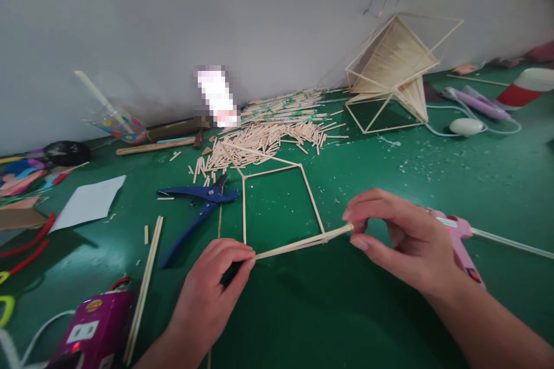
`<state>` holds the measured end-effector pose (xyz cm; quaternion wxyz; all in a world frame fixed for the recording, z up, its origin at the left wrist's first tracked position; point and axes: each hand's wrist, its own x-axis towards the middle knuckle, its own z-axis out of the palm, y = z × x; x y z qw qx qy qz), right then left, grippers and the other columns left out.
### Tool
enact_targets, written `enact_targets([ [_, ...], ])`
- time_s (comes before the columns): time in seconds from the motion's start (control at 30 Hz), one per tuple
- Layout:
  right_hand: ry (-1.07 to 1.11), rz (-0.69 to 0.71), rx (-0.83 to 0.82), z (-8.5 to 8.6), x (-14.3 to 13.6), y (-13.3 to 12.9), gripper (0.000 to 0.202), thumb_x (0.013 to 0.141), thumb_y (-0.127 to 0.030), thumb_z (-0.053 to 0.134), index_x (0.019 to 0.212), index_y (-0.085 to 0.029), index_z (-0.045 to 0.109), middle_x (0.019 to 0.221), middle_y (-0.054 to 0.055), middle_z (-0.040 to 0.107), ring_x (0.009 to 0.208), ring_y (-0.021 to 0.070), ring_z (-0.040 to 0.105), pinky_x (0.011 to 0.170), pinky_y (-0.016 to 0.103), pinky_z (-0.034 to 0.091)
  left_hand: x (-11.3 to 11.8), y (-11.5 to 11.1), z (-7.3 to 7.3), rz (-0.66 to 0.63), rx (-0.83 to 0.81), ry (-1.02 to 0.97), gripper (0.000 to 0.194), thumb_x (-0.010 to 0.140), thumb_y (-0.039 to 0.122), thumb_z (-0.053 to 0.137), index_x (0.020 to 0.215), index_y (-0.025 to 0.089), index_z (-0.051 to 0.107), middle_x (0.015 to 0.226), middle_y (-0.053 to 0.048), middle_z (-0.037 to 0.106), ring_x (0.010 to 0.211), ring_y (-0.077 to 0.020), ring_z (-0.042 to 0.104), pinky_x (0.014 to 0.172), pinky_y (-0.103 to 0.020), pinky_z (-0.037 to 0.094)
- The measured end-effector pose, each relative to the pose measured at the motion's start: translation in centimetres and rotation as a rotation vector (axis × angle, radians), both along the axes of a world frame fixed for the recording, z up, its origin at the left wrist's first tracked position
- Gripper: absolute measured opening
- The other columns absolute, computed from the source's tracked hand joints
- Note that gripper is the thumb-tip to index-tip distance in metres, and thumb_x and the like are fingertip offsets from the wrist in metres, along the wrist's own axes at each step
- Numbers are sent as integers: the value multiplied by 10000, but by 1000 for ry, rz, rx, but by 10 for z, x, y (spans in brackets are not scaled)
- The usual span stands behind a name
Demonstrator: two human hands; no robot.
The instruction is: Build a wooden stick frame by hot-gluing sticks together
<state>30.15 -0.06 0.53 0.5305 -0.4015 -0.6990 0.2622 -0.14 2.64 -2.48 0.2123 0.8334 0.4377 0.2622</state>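
A thin wooden stick (298, 247) spans the space between my hands, along the near side of a wooden stick frame (312, 199). My left hand (210, 285) pinches its left end, close to the frame's near left corner. My right hand (402, 236) has its thumb and fingers closed about the right end, which sticks out past the frame's near right corner. The frame is a four-sided shape with more sticks rising at the back. Partly hidden behind my right hand lies a pink glue gun (461, 230) with a clear glue stick in its rear.
Blue cutters (203, 196) and two long sticks (145, 288) lie left of the frame. Behind it spreads a pile of short sticks (268, 138). A finished-looking stick structure (392, 75) leans by the wall. A purple power strip (93, 323) is at the near left.
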Motion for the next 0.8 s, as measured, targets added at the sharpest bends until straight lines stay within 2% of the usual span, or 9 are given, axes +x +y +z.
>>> enact_targets([
  [0.23,27,-53,-27,-3,0,0,349,793,-92,647,1101,-253,615,887,16,623,673,137,591,653,324,511,1,0,1,-4,-9,-4,65,866,190,611,904,240,629,915,-13,653,898,-162,615,803,-304,515],
  [0.43,20,-10,-13,-3,1,0,361,796,-100,642,1119,-259,619,898,34,637,681,152,597,634,339,520,1,1,0,-1,-12,-3,56,866,204,609,903,240,632,920,-22,659,905,-175,618,810,-323,519],
  [0.63,-48,-1,22,1,0,1,332,796,-67,631,1057,-272,647,879,37,660,824,198,646,661,340,537,3,1,2,11,-4,-5,48,863,216,608,881,243,642,901,-16,672,888,-175,630,796,-315,526],
  [0.8,-33,-40,3,-1,-2,0,342,790,-81,646,1070,-276,638,892,26,658,702,157,620,636,327,529,2,1,1,9,0,-6,48,861,223,607,882,241,646,899,-17,674,884,-176,633,793,-315,529],
])
